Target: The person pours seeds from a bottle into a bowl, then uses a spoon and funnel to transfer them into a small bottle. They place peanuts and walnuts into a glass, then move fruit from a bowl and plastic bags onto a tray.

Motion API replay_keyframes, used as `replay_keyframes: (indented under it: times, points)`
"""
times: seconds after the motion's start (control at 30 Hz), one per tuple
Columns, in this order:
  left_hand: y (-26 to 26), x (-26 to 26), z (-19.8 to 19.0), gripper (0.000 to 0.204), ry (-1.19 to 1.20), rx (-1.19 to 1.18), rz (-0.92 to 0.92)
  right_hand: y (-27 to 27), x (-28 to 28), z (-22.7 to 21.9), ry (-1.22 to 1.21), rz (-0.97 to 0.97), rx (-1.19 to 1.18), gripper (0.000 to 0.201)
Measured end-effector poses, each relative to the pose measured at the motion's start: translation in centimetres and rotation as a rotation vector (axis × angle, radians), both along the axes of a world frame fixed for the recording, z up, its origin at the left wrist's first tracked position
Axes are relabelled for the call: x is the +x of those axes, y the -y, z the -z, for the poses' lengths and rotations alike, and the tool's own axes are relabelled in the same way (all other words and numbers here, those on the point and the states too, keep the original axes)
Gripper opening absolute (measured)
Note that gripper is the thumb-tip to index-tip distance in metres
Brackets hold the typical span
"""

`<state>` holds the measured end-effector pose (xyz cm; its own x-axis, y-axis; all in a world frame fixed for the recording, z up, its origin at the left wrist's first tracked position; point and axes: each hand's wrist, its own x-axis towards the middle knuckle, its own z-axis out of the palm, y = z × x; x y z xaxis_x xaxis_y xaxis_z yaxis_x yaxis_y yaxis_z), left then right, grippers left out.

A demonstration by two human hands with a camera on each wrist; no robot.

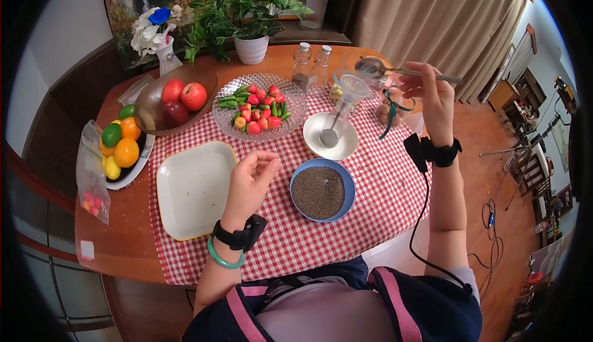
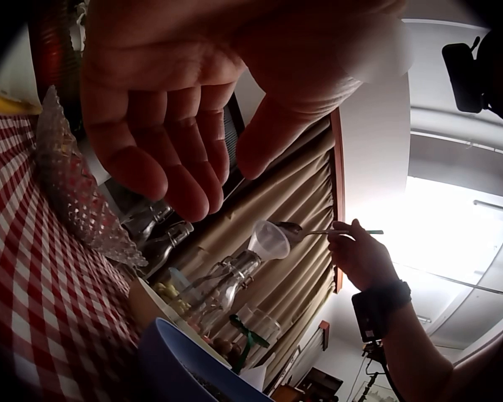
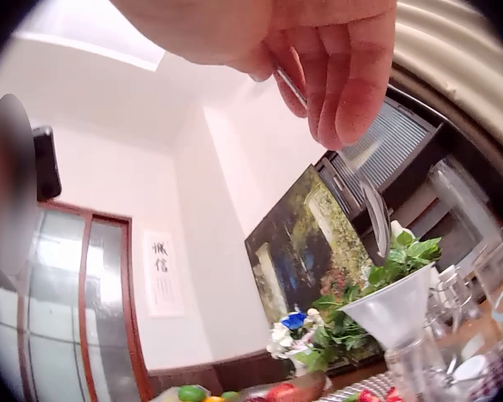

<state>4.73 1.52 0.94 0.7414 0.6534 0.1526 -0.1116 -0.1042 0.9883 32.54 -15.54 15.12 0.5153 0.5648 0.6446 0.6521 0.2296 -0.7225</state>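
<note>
The spoon is up by the bottle's mouth, its bowl close to the rim of the funnel; whether it carries any grain I cannot tell. The right hand, to the right of the bottle, pinches the handle between thumb and fingers. If the wrist turns before the spoon is over the funnel, its load would likely miss, falling into the white bowl under the bottle or onto the checked cloth around it. A knock against the rim could tip funnel and bottle together, since neither hand steadies them: the left hand, nearer the wearer and left of the bottle, has loosely bent fingers and holds nothing. Pouring too fast might clog the funnel's neck. Nearer the wearer than the bottle sits the blue bowl of dark grain; right of the bottle, the cable hanging from the right wrist could snag.
</note>
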Motion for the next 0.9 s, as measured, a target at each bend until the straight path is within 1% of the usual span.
replay_keyframes:
  times: [0.1, 0.13, 0.23, 0.3, 0.33, 0.43, 0.53, 0.63, 0.67, 0.77, 0.8, 0.9]
  points:
    - [0.1, 0.0, -0.2, 0.016, -0.003, -0.002, -0.005, 1.2, -1.3, 0.1, -0.27, -0.094, 0.117, 0.038]
    - [0.1, 0.0, -0.2, 0.016, -0.003, -0.001, -0.007, 1.6, -1.1, 0.7, -0.372, -0.186, 0.126, 0.036]
    - [0.1, 0.0, -0.1, 0.015, 0.008, 0.003, -0.005, 2.6, -1.7, 3.2, -0.498, -0.25, -0.05, 0.033]
    - [0.1, 0.0, 0.0, 0.015, 0.007, -0.006, -0.005, 3.2, -2.2, 5.2, -0.516, -0.291, -0.253, 0.031]
    - [0.0, 0.0, 0.0, 0.015, 0.006, -0.011, -0.006, 3.4, -2.4, 6.5, -0.592, -0.321, -0.297, 0.029]
    - [0.0, 0.1, 0.2, 0.015, 0.005, -0.007, -0.009, 3.4, -3.2, 9.0, -0.63, -0.306, -0.446, 0.033]
    - [0.0, 0.2, 0.5, 0.015, 0.002, -0.007, -0.01, 3.3, -2.8, 10.9, -0.503, -0.291, -0.543, 0.037]
    - [0.1, 0.2, 0.2, 0.016, -0.011, -0.004, -0.009, 3.1, -3.5, 12.1, -0.559, -0.25, -0.605, 0.04]
    - [0.1, 0.2, 0.2, 0.016, -0.009, -0.006, -0.006, 3.0, -4.3, 11.8, -0.602, -0.292, -0.631, 0.04]
    - [0.0, 0.2, 0.2, 0.016, -0.007, -0.008, -0.001, 2.9, -4.7, 13.6, -0.81, -0.343, -0.629, 0.038]
    - [0.0, 0.2, 0.1, 0.016, -0.006, -0.005, -0.002, 2.9, -4.7, 13.5, -0.846, -0.342, -0.637, 0.039]
    - [0.0, 0.2, 0.3, 0.016, -0.002, -0.009, -0.004, 3.2, -3.6, 14.3, -0.961, -0.358, -0.47, 0.042]
